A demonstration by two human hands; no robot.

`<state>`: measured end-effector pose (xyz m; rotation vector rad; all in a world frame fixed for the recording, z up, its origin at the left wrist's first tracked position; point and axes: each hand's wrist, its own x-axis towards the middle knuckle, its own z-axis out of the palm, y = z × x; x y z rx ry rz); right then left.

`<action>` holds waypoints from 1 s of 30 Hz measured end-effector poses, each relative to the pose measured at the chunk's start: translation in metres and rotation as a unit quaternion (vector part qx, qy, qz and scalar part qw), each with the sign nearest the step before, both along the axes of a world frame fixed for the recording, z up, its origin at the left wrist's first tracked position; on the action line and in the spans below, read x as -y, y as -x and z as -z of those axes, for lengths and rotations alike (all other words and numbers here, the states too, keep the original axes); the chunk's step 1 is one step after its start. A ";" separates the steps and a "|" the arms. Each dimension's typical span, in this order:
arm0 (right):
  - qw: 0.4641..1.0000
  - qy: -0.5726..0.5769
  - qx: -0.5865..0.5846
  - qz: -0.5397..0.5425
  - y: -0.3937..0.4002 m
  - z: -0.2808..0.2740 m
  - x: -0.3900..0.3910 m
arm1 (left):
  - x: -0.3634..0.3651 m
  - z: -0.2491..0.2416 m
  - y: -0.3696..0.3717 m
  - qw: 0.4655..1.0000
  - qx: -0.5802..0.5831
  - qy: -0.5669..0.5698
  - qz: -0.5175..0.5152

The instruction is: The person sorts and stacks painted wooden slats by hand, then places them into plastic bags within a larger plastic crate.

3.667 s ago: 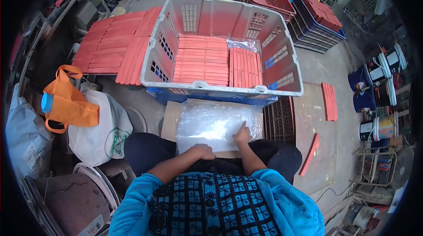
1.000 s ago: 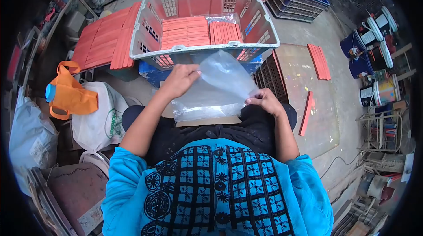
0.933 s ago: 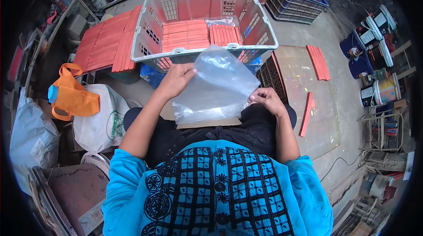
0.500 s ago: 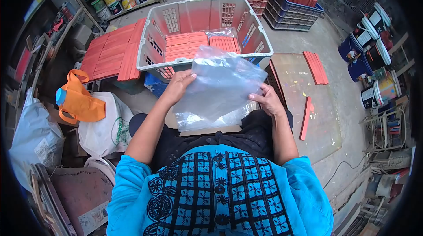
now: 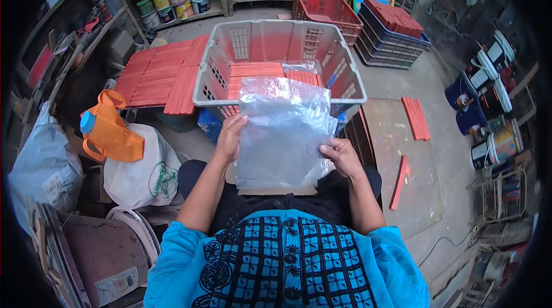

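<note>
A clear plastic bag (image 5: 282, 135) is held upright over my lap, its top edge in front of the crate. My left hand (image 5: 231, 136) pinches its left edge, and my right hand (image 5: 344, 157) grips the right edge lower down. More clear plastic shows behind and below it, over a piece of cardboard (image 5: 276, 191) on my lap. Just beyond stands a grey plastic crate (image 5: 280, 26). Inside the crate lie rows of red-painted wooden slats (image 5: 256, 70), some of them with clear plastic around them.
Red slats (image 5: 158, 75) cover a surface left of the crate. A board (image 5: 397, 129) at right bears a slat bundle (image 5: 415, 118) and a single slat (image 5: 399, 182). An orange bag (image 5: 115, 132) rests on a white sack (image 5: 141, 170). Paint buckets (image 5: 468, 101) line the right side.
The plastic bag has turned from a slant to nearly upright and spread flatter. Both hands sit lower in view, still on its edges. The camera view has shifted slightly.
</note>
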<state>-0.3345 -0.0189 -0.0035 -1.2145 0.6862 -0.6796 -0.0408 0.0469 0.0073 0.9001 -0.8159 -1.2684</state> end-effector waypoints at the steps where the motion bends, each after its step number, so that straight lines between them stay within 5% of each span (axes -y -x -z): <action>1: 1.000 0.010 -0.002 -0.022 -0.005 -0.008 0.008 | 0.000 -0.008 -0.006 1.000 -0.015 0.008 -0.017; 6: 1.000 0.018 0.007 0.001 -0.065 -0.075 0.069 | 0.014 -0.019 -0.065 0.981 -0.063 0.043 -0.180; 9: 0.999 0.020 0.016 0.023 -0.113 -0.076 0.140 | 0.007 -0.030 -0.103 0.954 -0.097 0.068 -0.277; 15: 0.994 -0.094 0.039 0.027 -0.206 -0.037 0.249 | -0.035 0.037 -0.170 0.837 -0.297 0.067 -0.454; 18: 0.996 -0.085 0.003 0.028 -0.235 0.030 0.305 | -0.070 0.079 -0.214 0.846 -0.305 0.111 -0.422; 21: 0.992 -0.107 -0.031 0.056 -0.258 0.054 0.312 | -0.078 0.054 -0.210 0.879 -0.297 0.192 -0.320; 25: 0.988 -0.101 -0.061 0.104 -0.272 0.098 0.320 | -0.086 0.060 -0.216 0.860 -0.302 0.158 -0.379; 28: 0.961 -0.090 -0.258 -0.037 -0.260 0.132 0.343 | -0.079 0.044 -0.208 0.825 -0.342 0.128 -0.431; 30: 0.975 -0.107 -0.193 -0.028 -0.264 0.108 0.333 | -0.082 0.047 -0.210 0.848 -0.342 0.158 -0.373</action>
